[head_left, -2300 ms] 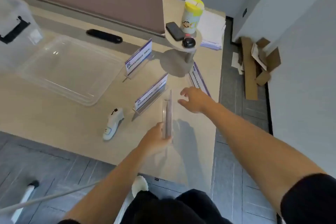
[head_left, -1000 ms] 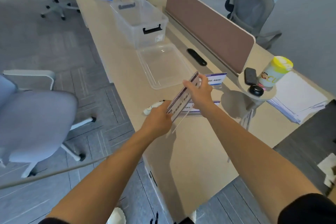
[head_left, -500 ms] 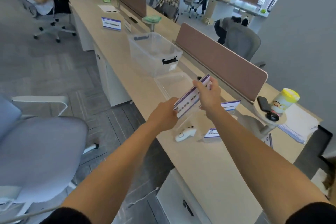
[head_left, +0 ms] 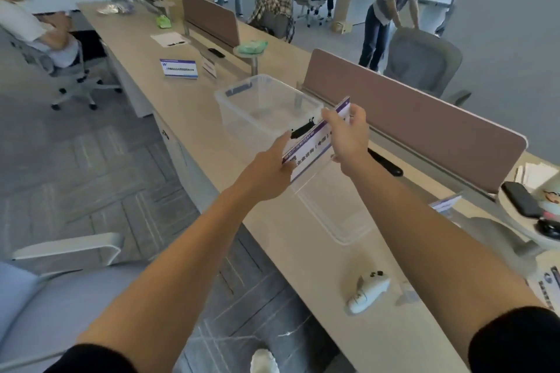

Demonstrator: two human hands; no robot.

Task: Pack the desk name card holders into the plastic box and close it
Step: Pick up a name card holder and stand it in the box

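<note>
Since half a second ago I have carried the clear acrylic name card holders with purple-and-white inserts forward to the near rim of the open transparent plastic box on the table. My left hand and right hand each pinch one end, fingers closed on them. I should level the stack, clear the rim, then lower it flat inside.

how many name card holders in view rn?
4 clear: one held by both hands; two far up the desk; one right, by the divider. Another possibly cut off at right edge.
</note>
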